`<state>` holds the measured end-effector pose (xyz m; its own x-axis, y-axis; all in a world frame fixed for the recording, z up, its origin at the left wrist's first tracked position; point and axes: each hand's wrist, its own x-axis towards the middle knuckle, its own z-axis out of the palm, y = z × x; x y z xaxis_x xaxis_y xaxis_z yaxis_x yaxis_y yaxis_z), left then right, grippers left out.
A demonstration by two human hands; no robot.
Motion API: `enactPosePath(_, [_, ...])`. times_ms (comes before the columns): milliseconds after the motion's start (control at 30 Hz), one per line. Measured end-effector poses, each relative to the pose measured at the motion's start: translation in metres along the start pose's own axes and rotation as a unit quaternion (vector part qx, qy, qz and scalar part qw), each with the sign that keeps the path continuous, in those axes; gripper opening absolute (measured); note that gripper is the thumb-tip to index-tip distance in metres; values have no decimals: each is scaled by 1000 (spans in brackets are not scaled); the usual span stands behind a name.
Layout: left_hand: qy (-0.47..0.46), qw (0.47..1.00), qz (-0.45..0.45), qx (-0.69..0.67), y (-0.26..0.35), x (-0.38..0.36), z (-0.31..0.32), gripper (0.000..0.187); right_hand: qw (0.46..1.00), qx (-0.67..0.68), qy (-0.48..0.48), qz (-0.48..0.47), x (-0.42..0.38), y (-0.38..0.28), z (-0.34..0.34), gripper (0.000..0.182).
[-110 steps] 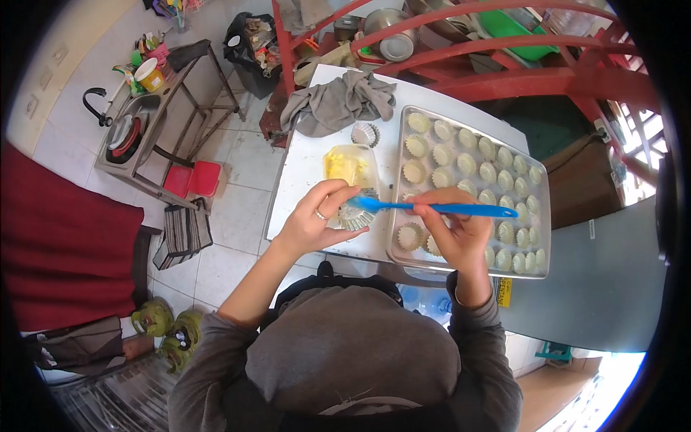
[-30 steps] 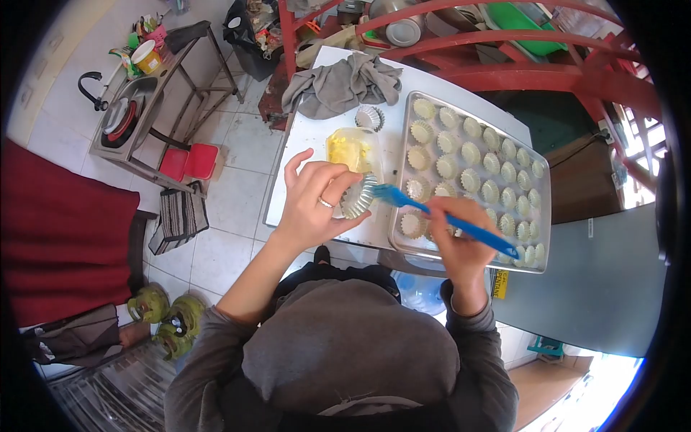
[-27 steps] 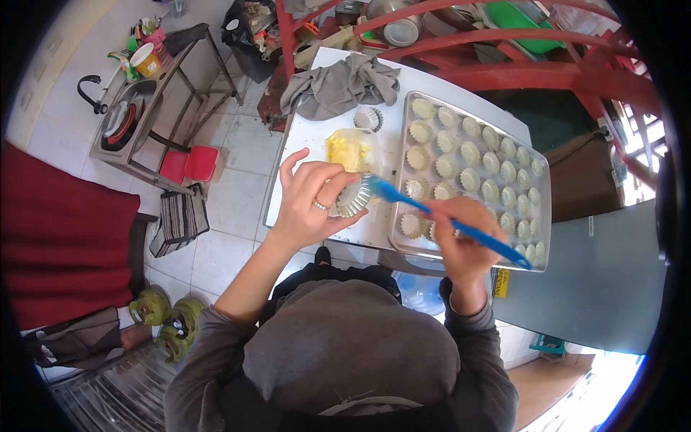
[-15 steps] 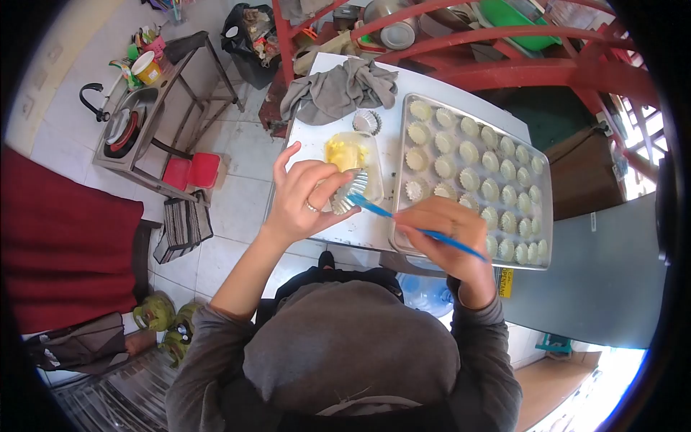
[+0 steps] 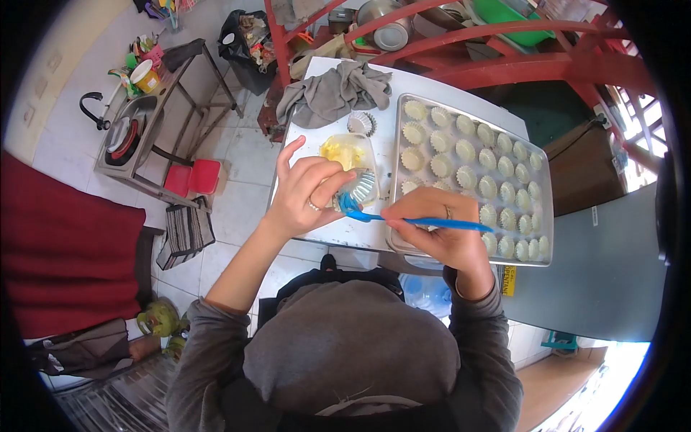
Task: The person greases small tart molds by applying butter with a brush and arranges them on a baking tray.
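Between the thumb and fingers of my left hand is a small fluted metal tart mould, tilted toward me. My right hand grips a blue pastry brush, its head pressed against the mould. Just beyond the left hand stands a clear plastic tub with soft yellow fat in it, partly covered by my fingers. On the right, a metal baking tray holds rows of similar moulds coated pale; my right hand hangs over its near left corner.
Behind the tub lie loose tart moulds and a crumpled grey cloth on the white table. A red railing runs behind the table. A sink stands far left, with a black bin bag farther back.
The brush has swung flatter and its head has moved left and slightly down on the mould. My right hand has shifted a little left. The left hand still holds the mould.
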<state>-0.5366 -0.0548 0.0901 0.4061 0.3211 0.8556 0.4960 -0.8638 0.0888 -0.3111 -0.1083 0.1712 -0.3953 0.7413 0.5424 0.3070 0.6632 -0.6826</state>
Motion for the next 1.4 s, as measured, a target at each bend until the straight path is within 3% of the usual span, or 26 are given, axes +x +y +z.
enactPosePath(33, [2,1000,-3,-4,0,0,0,57,1000,5,-20,0,-1,1,-2,16])
enactPosePath(167, [27,999,-11,-22,5,2,10,57,997,43,69,15,0,3,-8,14])
enactPosePath(267, [24,999,-30,-38,8,5,17,59,999,26,-9,39,-3,4,-6,15])
enactPosePath(400, [11,984,-127,-125,21,9,33,65,984,118,111,79,-17,9,-25,15])
enactPosePath(433, [-14,984,-139,-112,26,10,36,69,990,54,110,65,-16,11,-26,14])
enactPosePath(533, [-28,920,-273,-280,42,14,59,68,984,-119,127,-27,-22,15,-27,16])
enactPosePath(567, [-75,891,-326,-308,47,14,62,66,979,-144,144,-28,-28,15,-35,19])
enactPosePath(667, [-69,834,-359,-414,60,15,90,60,984,-96,144,-33,-52,13,-58,21])
enactPosePath(700, [-69,789,-386,-473,69,23,95,61,990,-93,103,-18,-54,9,-61,19])
enactPosePath(800, [-125,783,-383,-473,79,31,119,63,968,-188,153,-60,-68,20,-76,20])
enactPosePath(833, [-104,795,-361,-476,86,35,130,66,951,-234,188,-76,-72,21,-89,25])
enactPosePath(933, [-140,798,-346,-473,105,50,154,66,967,-147,207,21,-106,17,-123,29])
enactPosePath(1067, [-179,794,-326,-482,140,70,192,66,950,-240,200,-26,-131,26,-147,32])
enactPosePath(1133, [-194,799,-329,-463,158,84,207,66,929,-267,254,-27,-149,31,-164,35])
enactPosePath(1333, [-242,730,-351,-534,214,107,270,65,929,-238,281,29,-208,38,-207,30])
enactPosePath(1400, [-272,736,-309,-536,232,118,291,63,898,-276,341,40,-223,42,-228,27])
